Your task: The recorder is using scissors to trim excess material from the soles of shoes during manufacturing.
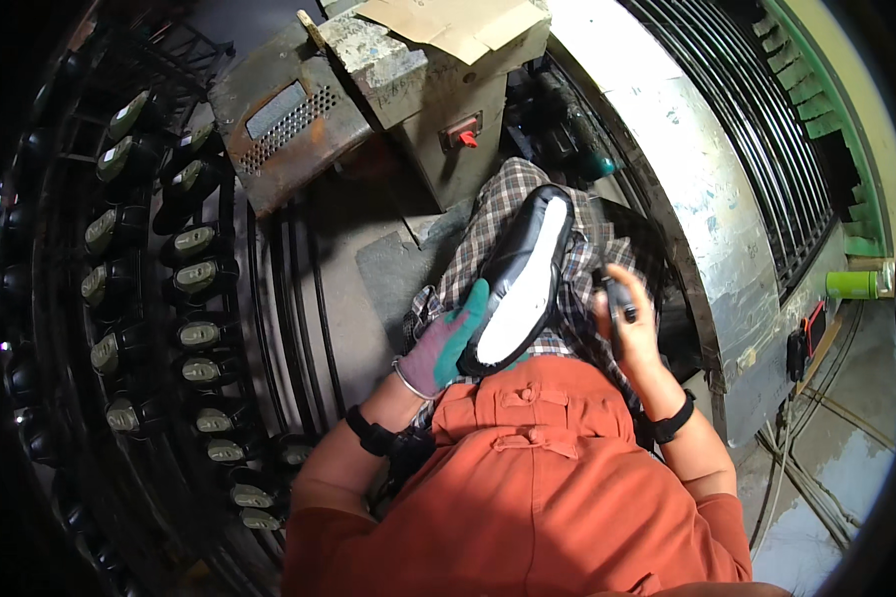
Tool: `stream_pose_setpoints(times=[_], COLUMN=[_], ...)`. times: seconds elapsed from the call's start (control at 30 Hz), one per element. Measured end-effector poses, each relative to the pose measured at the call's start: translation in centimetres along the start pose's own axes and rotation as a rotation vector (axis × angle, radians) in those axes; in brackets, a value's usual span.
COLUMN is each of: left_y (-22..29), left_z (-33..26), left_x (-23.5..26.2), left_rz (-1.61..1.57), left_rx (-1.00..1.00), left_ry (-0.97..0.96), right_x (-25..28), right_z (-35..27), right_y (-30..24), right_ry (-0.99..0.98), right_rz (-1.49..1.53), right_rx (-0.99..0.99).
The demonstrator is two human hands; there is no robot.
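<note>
My left hand (446, 340), in a purple and teal glove, grips a black shoe (520, 277) turned sole up, its white sole facing me. The shoe lies over my lap on a checked cloth (488, 221). My bare right hand (627, 320) holds a small dark tool (615, 294) just right of the shoe's sole, close to its edge. Black bands sit on both wrists. My orange shirt fills the lower middle of the view.
A curved dark rack (184, 328) with several black shoes stands along the left. A rusty metal box (289, 114) and a grey machine with a red switch (463, 134) are ahead. A curved metal panel (702, 189) rises on the right, with a green cylinder (851, 285) beyond.
</note>
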State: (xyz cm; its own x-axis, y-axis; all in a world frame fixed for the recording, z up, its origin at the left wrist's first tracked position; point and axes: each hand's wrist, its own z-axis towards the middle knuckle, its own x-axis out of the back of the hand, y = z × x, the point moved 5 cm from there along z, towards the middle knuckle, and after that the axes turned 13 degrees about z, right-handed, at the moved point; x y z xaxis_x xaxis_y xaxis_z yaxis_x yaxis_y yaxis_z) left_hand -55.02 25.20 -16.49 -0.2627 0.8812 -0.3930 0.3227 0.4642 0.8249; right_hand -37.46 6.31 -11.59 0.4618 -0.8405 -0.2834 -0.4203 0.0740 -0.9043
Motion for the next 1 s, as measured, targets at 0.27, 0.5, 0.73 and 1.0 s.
stream_pose_setpoints(times=[0.27, 0.5, 0.73, 1.0], left_y=[9.7, 3.1, 0.7, -16.6], left_z=[-1.0, -0.4, -3.4, -17.8], left_x=[0.7, -2.3, 5.6, 27.3], left_rz=[1.17, -0.414, -0.74, -0.385], left_rx=[-0.467, -0.063, -0.333, -0.351], left_ry=[0.394, 0.32, 0.561, 1.735], right_x=[1.9, -7.5, -10.6, -1.3], right_z=[0.9, -1.1, -1.3, 1.9], right_y=[0.9, -1.2, -1.6, -0.4], right_ry=[0.219, -0.293, -0.636, -0.165], right_rz=[0.442, 0.123, -0.57, -0.46], right_rx=[-0.144, -0.3, 0.281, -0.034])
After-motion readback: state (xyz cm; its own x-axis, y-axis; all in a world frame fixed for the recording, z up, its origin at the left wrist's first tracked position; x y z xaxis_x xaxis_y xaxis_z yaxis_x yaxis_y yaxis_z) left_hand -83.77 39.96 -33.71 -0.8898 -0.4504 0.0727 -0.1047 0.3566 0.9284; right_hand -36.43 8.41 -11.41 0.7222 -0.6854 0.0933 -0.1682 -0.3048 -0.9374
